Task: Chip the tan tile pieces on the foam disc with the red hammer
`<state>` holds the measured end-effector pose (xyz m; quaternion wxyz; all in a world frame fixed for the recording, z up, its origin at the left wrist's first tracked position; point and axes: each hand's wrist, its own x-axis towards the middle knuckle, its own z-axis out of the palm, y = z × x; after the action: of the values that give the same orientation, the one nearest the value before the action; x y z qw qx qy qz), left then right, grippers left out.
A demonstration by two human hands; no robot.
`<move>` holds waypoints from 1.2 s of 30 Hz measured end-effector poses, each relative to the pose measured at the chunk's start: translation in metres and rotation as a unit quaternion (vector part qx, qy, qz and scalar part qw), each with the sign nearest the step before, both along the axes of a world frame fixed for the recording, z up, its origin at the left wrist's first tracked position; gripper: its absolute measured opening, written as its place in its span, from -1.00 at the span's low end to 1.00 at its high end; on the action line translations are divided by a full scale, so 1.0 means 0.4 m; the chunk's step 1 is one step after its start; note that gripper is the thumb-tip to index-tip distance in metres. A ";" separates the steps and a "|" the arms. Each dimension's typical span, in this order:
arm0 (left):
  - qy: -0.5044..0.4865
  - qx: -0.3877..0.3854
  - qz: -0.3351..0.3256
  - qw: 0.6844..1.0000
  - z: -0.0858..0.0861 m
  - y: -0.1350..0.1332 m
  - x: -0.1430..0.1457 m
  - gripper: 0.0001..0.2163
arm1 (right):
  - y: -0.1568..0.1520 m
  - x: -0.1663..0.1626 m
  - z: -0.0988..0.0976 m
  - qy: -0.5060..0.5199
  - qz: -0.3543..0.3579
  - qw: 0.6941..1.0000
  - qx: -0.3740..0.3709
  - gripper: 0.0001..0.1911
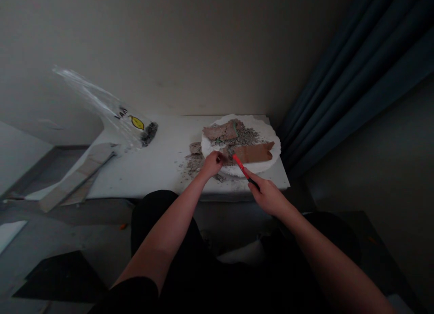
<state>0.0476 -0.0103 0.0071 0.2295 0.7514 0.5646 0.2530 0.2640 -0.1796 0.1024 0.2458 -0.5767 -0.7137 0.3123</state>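
Note:
My right hand (pixel 266 194) is wrapped round the black grip of a red-handled hammer (pixel 239 162). Its greyish head, hard to make out in the dim light, rests at or just over the left part of a brown strip (pixel 254 153). That strip lies across a white, round-edged slab (pixel 233 170). At the strip's left end is my left hand (pixel 212 164), its fingers curled closed; what they grip is hidden. Behind the strip lie a cracked brown piece (pixel 220 132) and a heap of grey chips (pixel 247 135) on the slab.
More crumbs (pixel 193 162) are scattered on the white table (pixel 152 169) left of the slab. A clear plastic bag (pixel 111 108) with dark bits stands farther left. Long boards (pixel 79 176) overhang the table's left end. A blue curtain (pixel 339 79) hangs at the right.

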 end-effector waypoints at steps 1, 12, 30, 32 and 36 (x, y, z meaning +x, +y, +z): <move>0.010 0.004 -0.007 1.000 -0.003 -0.002 0.003 -0.79 | -0.002 0.000 0.005 0.000 -0.002 1.000 0.002 -0.39; 0.037 -0.023 -0.006 0.999 0.003 0.007 0.005 -0.74 | -0.004 -0.015 -0.009 0.039 0.002 0.999 0.012 -0.41; 0.013 -0.045 -0.019 0.999 0.011 0.007 0.005 -0.72 | -0.008 -0.012 -0.027 -0.021 -0.037 0.999 0.011 -0.37; 0.017 -0.041 -0.019 0.999 0.009 0.008 0.003 -0.70 | -0.007 -0.013 -0.035 -0.038 -0.033 0.999 0.005 -0.38; 0.026 -0.040 -0.031 0.998 0.010 0.012 -0.003 -0.65 | -0.007 -0.012 -0.046 -0.058 -0.034 0.998 0.010 -0.37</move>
<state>0.0464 -0.0054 0.0111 0.2524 0.7650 0.5564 0.2038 0.2593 -0.1825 0.0839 0.2200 -0.6158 -0.7096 0.2625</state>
